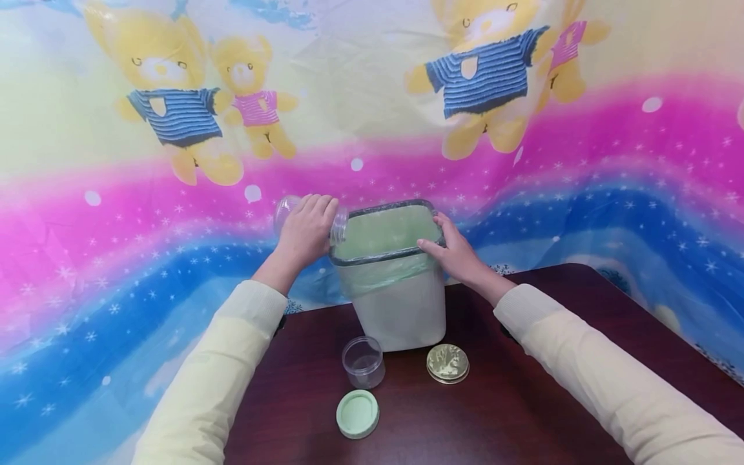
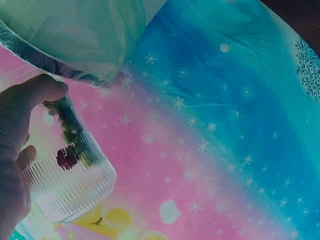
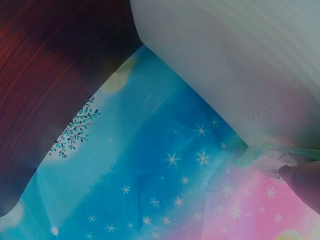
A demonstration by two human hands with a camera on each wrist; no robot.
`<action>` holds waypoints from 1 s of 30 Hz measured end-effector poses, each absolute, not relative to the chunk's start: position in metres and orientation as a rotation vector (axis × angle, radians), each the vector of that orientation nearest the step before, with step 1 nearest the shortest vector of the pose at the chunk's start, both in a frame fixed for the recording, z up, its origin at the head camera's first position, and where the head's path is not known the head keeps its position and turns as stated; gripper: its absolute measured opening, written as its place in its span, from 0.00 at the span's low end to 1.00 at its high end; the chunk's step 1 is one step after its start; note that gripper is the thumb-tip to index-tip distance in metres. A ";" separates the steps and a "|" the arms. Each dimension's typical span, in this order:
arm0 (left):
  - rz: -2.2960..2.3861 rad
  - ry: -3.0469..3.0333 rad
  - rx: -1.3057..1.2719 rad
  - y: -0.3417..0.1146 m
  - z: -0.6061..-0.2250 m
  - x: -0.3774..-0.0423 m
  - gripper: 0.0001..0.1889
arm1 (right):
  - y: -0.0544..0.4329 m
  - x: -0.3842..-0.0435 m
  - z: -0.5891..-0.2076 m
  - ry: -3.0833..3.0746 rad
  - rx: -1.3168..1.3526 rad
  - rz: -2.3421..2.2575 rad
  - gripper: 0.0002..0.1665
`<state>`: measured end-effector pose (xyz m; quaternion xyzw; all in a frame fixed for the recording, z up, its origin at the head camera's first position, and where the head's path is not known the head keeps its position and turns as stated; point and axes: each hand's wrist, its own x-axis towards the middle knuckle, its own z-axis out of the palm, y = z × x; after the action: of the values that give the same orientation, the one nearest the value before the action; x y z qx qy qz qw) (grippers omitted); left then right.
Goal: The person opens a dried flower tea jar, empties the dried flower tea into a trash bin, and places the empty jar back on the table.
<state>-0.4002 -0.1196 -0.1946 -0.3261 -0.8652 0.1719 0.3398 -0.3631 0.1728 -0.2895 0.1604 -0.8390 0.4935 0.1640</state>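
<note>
My left hand (image 1: 306, 231) holds a clear ribbed jar (image 2: 82, 177) on its side, its mouth at the left rim of a white trash bin (image 1: 401, 313). Dark green and dark red bits show inside the jar in the left wrist view. A pale green bag (image 1: 383, 278) lines the bin and folds over under a dark rim ring (image 1: 386, 256). On the bin's right side, my right hand (image 1: 456, 252) grips the rim, thumb in front. The bin leans slightly on the table. Its inner floor is hidden from the head view.
Before the bin on the dark wooden table (image 1: 494, 413) stand a clear round tub (image 1: 364, 365), a pale green lid (image 1: 357, 413) and a round gold-coloured lid (image 1: 447, 361). A printed curtain (image 1: 145, 271) with bears hangs close behind the table.
</note>
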 end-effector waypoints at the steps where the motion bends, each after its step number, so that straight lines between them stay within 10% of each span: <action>1: 0.450 -2.252 -0.850 -0.119 -0.195 -0.400 0.38 | 0.173 -0.363 -0.289 -2.392 0.457 1.407 0.47; 30: 0.730 -2.198 -0.890 -0.111 -0.194 -0.399 0.42 | 0.174 -0.363 -0.290 -2.405 0.446 1.402 0.49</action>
<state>-0.3993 -0.1114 -0.1942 -0.3393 -0.8380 0.2785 0.3241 -0.3626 0.1737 -0.2895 0.1562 -0.8419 0.4909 0.1604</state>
